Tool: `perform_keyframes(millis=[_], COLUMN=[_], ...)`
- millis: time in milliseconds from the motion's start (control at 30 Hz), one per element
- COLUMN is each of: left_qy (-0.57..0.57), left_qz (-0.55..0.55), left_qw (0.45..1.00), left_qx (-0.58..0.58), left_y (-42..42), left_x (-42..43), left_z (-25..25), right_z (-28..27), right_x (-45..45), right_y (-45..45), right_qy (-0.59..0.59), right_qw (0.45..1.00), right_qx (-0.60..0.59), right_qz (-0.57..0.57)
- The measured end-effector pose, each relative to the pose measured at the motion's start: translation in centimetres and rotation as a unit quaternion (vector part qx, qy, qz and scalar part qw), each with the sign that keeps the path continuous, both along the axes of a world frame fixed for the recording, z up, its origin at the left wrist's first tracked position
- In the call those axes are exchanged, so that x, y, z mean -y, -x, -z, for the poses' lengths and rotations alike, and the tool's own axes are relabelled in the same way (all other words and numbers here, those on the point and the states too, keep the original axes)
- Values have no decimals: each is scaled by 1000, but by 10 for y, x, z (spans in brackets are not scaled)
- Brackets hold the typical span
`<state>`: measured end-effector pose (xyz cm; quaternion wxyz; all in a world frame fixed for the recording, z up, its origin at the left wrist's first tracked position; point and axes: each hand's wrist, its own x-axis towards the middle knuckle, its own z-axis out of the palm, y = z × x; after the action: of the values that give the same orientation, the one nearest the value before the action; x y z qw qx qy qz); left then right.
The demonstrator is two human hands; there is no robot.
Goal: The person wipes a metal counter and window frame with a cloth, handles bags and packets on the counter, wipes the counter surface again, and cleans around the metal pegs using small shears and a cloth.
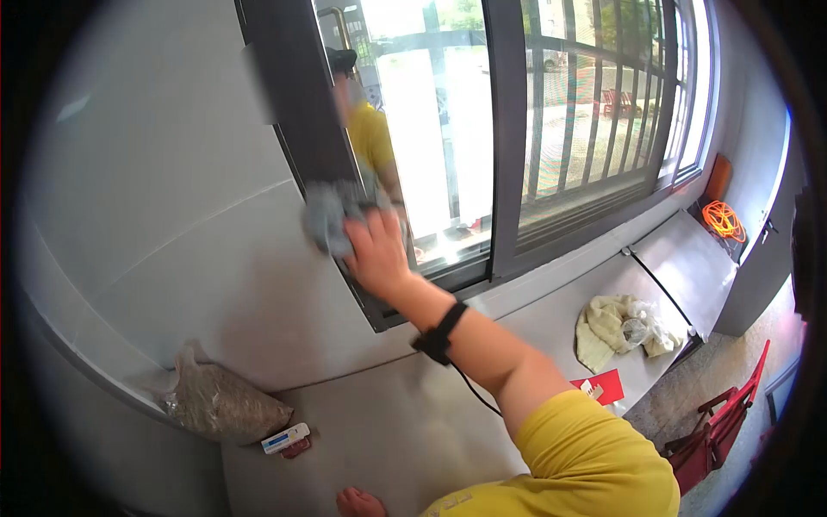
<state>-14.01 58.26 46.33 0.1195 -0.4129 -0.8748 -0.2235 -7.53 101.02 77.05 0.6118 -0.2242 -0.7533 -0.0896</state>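
Observation:
A grey cloth (332, 215) lies bunched against the dark window frame (306, 129), beside the lower left part of the glass. My right hand (377, 252) presses on it, its fingers over the cloth's right side; the arm wears a black wrist strap. Low in the view, near the grey surface (388, 414), my left hand (359, 502) shows only in part, its fingers curled; anything in it is hidden. The window glass (439, 146) reflects a person in a yellow top.
A filled plastic bag (224, 401) and a small white box (285, 439) sit at the left. To the right are a pale cloth (613, 327), a red packet (607, 386), an orange cable coil (724, 221) and a red folding chair (719, 426).

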Motion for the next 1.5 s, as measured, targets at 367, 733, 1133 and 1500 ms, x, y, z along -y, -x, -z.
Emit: perform_keyframes(millis=[367,733,1133,1500], left_qy=[-7,-2,78,2], left_qz=[-21,-1,148,497], left_qw=[999,998,954,867], left_qx=[-25,-55,248,-43], left_y=[2,-4,-57,-179], left_x=[6,-1,-112,-316], left_z=[16,12,-81,-195], right_z=[-139,95,134,150], right_x=[-26,-10,-90,-49], right_y=[-81,-71,-321,-254], right_qy=[-96,46,269,235], right_qw=[985,995,876,959], right_qx=[-145,92,-316,-100], right_qz=[3,12,246,124])
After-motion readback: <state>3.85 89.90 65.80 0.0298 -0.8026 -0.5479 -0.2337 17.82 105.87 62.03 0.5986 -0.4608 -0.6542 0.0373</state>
